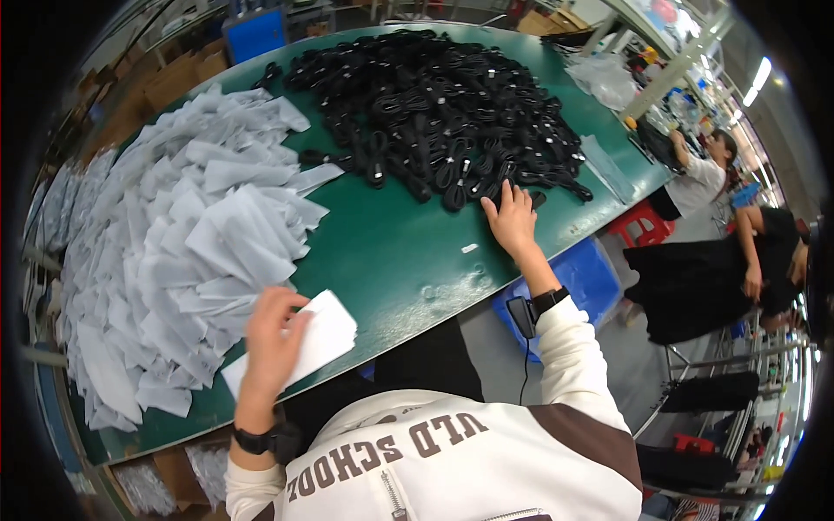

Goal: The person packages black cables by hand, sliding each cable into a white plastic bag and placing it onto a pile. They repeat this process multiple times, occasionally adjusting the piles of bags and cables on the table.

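My left hand (276, 340) is over a stack of flat white sleeves (328, 337) near the table's front edge. Its fingers are curled, with a gap between thumb and forefinger, and I see nothing held between them. Out to the right, my right hand (514, 224) reaches to the near edge of a large heap of bundled black cables (434, 104). Its fingers are spread over the table, the tips touching or just above a cable bundle; what lies under them is partly hidden.
A big pile of translucent white pouches (200, 208) covers the left of the green table (391, 252). Clear plastic (608, 169) lies at the right, near a small white piece (470, 248). A blue bin (573, 282) stands below the edge. Other people work at the right.
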The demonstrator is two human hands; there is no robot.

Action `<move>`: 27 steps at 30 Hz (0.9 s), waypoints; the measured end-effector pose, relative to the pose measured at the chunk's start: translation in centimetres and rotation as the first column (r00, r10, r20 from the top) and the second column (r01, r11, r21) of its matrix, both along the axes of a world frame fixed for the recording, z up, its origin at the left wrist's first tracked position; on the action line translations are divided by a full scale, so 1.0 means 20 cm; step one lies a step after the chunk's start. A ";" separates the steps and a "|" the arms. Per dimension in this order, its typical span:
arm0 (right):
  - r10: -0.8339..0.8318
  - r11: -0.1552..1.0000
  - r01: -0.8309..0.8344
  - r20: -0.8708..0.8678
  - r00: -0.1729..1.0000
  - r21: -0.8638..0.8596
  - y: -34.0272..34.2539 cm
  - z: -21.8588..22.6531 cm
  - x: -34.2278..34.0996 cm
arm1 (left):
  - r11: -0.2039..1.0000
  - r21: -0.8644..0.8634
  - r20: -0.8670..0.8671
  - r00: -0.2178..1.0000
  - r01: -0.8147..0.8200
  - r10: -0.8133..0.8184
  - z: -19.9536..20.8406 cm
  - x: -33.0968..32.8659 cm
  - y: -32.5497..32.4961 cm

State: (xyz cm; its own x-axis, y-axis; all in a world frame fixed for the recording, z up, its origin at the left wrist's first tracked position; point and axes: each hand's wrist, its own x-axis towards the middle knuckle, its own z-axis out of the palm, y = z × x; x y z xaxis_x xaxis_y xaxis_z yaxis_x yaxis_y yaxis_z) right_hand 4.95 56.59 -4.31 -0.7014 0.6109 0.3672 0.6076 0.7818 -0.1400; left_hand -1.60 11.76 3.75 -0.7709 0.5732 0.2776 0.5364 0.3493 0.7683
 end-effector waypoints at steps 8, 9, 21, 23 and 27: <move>0.437 0.889 -0.440 -0.051 0.898 -0.127 -0.45 0.11 0.01 | 0.993 -0.115 -0.242 0.969 0.029 -0.056 -0.18 0.13 0.05; 0.460 0.875 -0.462 -0.051 0.887 -0.145 -0.50 0.12 0.02 | 0.991 -0.131 -0.234 0.972 0.004 -0.035 -0.20 0.15 0.04; 0.475 0.880 -0.475 -0.018 0.880 -0.026 -0.68 0.28 0.15 | 0.989 -0.116 -0.291 0.955 -0.090 0.053 -0.20 0.18 0.08; 0.451 0.884 -0.454 -0.051 0.891 -0.114 -0.68 0.25 0.16 | 0.991 -0.108 -0.237 0.970 -0.085 0.058 -0.23 0.17 0.08; 0.448 0.870 -0.465 -0.131 0.884 -0.163 -0.64 0.23 0.17 | 0.995 -0.060 -0.083 0.993 -0.085 0.080 -0.22 0.17 0.08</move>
State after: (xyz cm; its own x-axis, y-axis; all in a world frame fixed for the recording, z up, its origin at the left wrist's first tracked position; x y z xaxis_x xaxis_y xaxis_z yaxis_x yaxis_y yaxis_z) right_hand 8.39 43.80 0.28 -0.8895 0.2928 0.3509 0.1683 0.9238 -0.3440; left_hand 1.86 13.32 -0.56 -0.7930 0.5269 0.3060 0.5629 0.4412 0.6989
